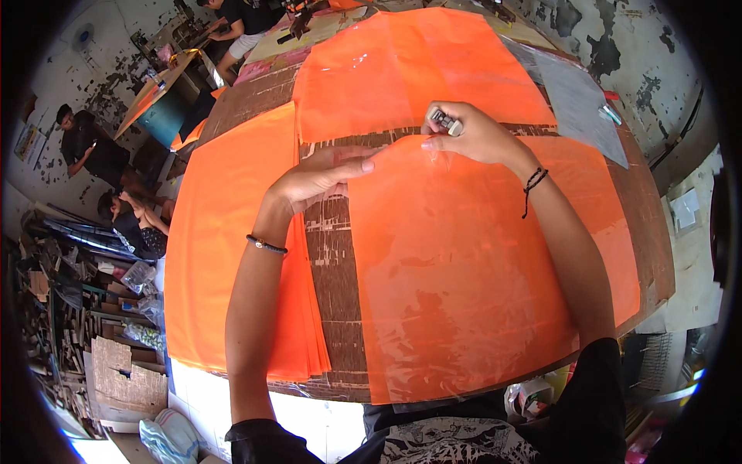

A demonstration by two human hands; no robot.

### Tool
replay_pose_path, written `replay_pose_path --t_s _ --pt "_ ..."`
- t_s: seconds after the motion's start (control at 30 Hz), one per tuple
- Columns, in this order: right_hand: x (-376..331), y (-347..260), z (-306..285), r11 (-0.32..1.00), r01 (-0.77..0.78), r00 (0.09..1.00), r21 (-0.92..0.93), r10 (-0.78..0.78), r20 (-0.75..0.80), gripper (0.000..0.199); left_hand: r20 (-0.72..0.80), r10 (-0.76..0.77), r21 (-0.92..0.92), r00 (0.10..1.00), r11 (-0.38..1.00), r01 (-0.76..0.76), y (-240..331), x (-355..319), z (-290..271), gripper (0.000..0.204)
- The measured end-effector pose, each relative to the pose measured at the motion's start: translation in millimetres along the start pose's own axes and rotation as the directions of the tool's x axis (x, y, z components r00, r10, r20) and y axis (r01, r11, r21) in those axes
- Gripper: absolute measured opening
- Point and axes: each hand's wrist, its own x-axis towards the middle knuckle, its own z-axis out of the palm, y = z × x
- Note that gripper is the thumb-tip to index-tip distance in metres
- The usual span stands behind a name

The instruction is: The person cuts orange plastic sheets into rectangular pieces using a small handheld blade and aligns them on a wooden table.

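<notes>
My left hand [321, 176] lay near the middle of the frame, fingers stretched out almost flat and close together, their tips pressing the top edge of the big orange sheet [479, 271] under clear film that filled the centre and right. My right hand [475, 138] sat just to the right of it, fingers curled shut around a small silver lighter [447, 122], which poked out above my knuckles, and the thumb tip came down onto the same top edge. The two hands were close, nearly meeting at that edge.

The sheet lay flat on the brown worktable [336, 263], a bare strip of it showing between this sheet and the stack of orange sheets [224, 255] at the left. Another orange sheet [417, 69] spread across the upper middle. A grey sheet [580, 104] lay at the upper right. People [93, 147] sat at the upper left.
</notes>
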Motion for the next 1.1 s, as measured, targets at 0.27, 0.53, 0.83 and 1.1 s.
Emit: replay_pose_path --t_s 0.27,0.53,0.83,1.1 --pt "0.2 -1.7 -3.3 0.905 -0.145 0.989 -0.399 0.148 -0.023 0.033 -0.100 0.129 0.170 0.987 0.979 -0.111 -10.6 11.7 -10.7 0.056" --pt "-0.9 6.5 -9.7 0.899 -0.166 0.985 -0.405 0.167 -0.033 0.034 -0.232 0.216 0.268 0.949 0.952 -0.151 -24.3 26.1 -13.0 0.026" --pt "-4.4 10.8 -14.7 0.919 -0.139 0.988 -0.369 0.152 0.005 0.034 -0.281 0.207 0.291 0.937 0.949 -0.122 -23.9 23.9 -5.1 0.031" --pt "-7.3 13.8 -25.8 0.910 -0.162 0.985 -0.382 0.170 -0.015 0.033 -0.298 0.299 0.248 0.907 0.941 -0.228 -32.6 31.7 -1.7 0.032"
